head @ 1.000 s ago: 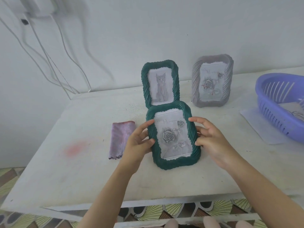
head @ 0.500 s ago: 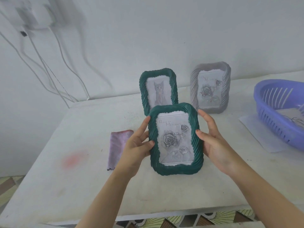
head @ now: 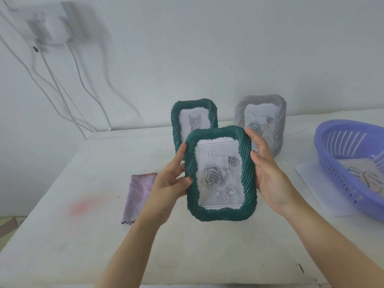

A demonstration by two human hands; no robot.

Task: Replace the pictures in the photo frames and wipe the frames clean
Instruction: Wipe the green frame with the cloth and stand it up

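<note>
A dark green frame with a rose picture (head: 220,173) is held upright above the table, facing me. My left hand (head: 168,183) grips its left edge and my right hand (head: 268,175) grips its right edge. Behind it stands a second green frame with a cat picture (head: 193,119). A grey frame with a rose picture (head: 264,119) stands further right, partly hidden by my right fingers. A folded purple cloth (head: 139,194) lies on the white table (head: 83,235) left of my left hand.
A purple plastic basket (head: 349,163) with a picture inside sits at the right on a white sheet (head: 315,188). A pink stain (head: 83,206) marks the table's left side. Cables (head: 62,90) hang down the wall at the back left.
Both hands have lifted the green rose frame off the table and brought it closer and more upright. My view has tilted upward.
</note>
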